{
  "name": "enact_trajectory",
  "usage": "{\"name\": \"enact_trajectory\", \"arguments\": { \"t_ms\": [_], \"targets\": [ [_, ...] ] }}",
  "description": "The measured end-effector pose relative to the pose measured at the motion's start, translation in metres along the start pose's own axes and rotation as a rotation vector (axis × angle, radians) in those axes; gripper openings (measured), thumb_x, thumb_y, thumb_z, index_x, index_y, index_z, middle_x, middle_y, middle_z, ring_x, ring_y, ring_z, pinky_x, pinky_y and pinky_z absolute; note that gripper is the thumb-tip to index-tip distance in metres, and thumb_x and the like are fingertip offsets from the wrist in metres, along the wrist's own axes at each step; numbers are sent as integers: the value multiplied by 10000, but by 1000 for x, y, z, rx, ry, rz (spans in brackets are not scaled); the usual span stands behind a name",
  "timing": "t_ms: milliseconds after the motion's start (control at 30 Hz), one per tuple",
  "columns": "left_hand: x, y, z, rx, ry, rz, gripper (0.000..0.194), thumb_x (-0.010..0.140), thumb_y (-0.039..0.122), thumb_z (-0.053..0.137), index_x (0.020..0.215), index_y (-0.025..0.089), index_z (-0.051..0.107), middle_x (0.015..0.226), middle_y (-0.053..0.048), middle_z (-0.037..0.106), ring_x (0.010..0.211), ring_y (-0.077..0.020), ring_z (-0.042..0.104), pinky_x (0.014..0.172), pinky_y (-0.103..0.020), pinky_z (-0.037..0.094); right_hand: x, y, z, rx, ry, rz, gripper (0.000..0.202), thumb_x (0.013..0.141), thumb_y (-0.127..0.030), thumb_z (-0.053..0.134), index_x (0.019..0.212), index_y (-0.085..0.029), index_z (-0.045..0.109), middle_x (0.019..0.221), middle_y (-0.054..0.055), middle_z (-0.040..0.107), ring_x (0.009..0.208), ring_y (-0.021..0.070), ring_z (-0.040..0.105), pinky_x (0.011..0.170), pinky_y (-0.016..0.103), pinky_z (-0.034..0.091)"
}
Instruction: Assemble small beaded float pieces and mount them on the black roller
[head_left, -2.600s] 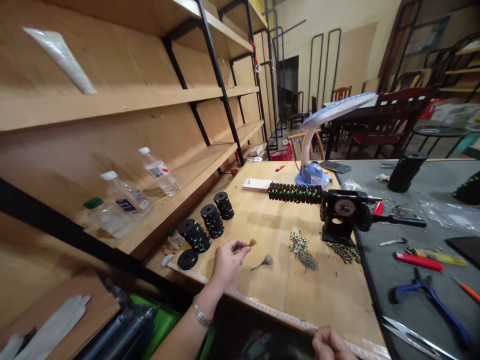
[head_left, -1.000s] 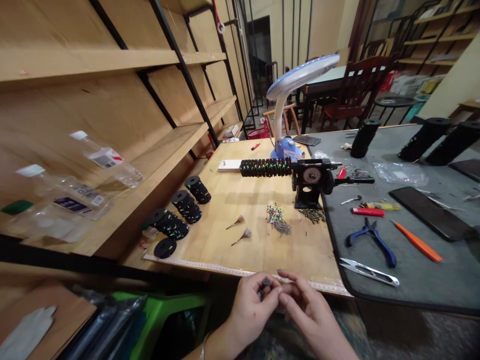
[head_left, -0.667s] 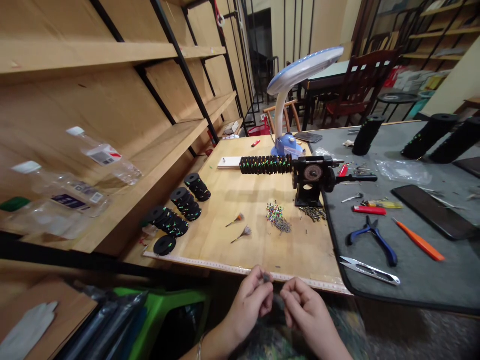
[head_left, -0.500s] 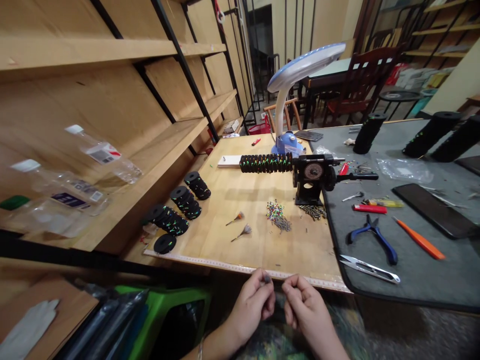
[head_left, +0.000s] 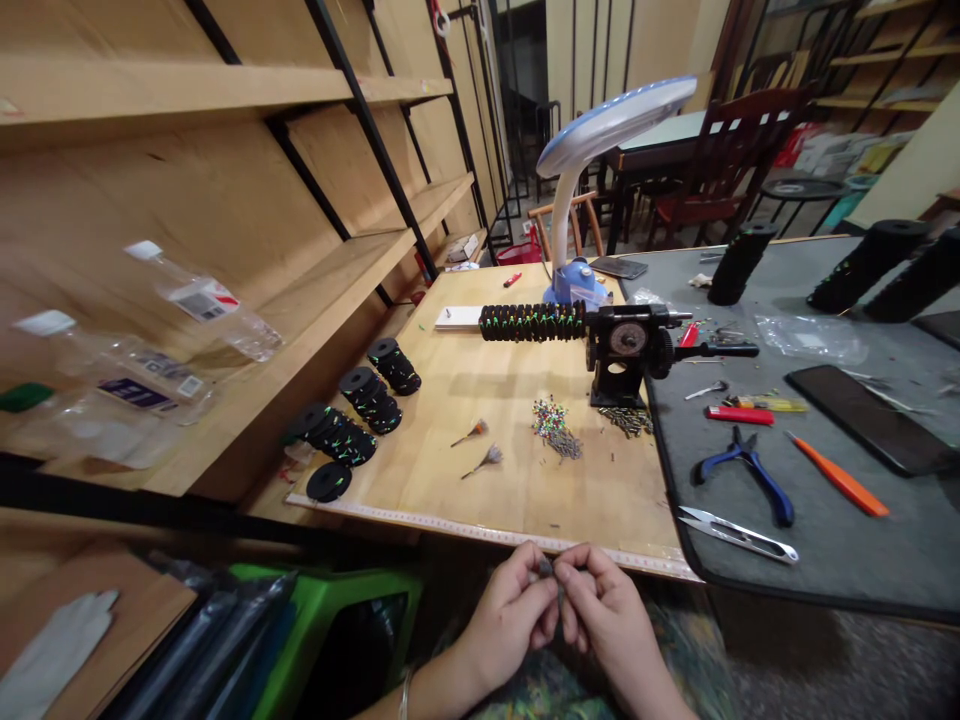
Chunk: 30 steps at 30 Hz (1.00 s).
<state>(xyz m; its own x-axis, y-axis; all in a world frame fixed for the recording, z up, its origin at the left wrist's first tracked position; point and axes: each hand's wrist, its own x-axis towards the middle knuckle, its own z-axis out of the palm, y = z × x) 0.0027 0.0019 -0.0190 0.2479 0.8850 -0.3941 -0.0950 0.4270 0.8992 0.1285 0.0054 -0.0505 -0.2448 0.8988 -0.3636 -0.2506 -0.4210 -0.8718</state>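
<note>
Left grip [head_left: 517,600]: pinching small dark piece [head_left: 545,567] | Right grip [head_left: 602,603]: narrow, contents hidden | Piece's long axis: unclear

Left hand [head_left: 516,605] is no longer reaching over the tabletop [head_left: 420,470]; it is hovering at the front edge. Orange-tipped tuft [head_left: 475,430], earlier at its fingers, is lying loose beside the grey tuft [head_left: 489,456]. Right hand [head_left: 606,605] is closing the gap of half a second ago (its fingertips now meeting the left's, near a small dark piece [head_left: 544,567]). View is now taking in the whole orange tool [head_left: 841,476].
</note>
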Motion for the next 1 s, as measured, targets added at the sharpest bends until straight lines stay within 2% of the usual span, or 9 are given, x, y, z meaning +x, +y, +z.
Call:
{"name": "enact_trajectory", "arguments": {
  "t_ms": [233,533,733,1000],
  "targets": [
    [1,-4,0,-58,-27,12,301,811,458,575,768,191,443,462,65,483,381,-62,365,396,-199,233,-2,-4,3,8,14,-15,507,695,-691,629,728,-204,492,330,-98,471,271,50,313,333,163,228],
    [1,-2,2,-47,37,52,397,794,553,609,784,178,477,480,78,452,398,-56,369,411,-198,258,1,0,3,20,34,-30,510,693,-692,631,701,-200,496,331,-89,475,279,49,302,349,168,206],
    [1,-4,3,-26,18,77,400,808,560,591,794,176,479,497,74,458,402,-55,373,411,-198,273,1,1,3,35,40,-15,506,691,-688,634,703,-202,496,333,-89,472,277,53,309,345,169,213],
    [4,-6,1,-112,91,68,437,738,581,646,751,203,427,499,103,391,413,-45,285,400,-178,219,-1,1,-1,-22,108,-37,512,688,-703,622,708,-211,480,327,-89,479,280,53,298,350,167,219]
  ]
}}
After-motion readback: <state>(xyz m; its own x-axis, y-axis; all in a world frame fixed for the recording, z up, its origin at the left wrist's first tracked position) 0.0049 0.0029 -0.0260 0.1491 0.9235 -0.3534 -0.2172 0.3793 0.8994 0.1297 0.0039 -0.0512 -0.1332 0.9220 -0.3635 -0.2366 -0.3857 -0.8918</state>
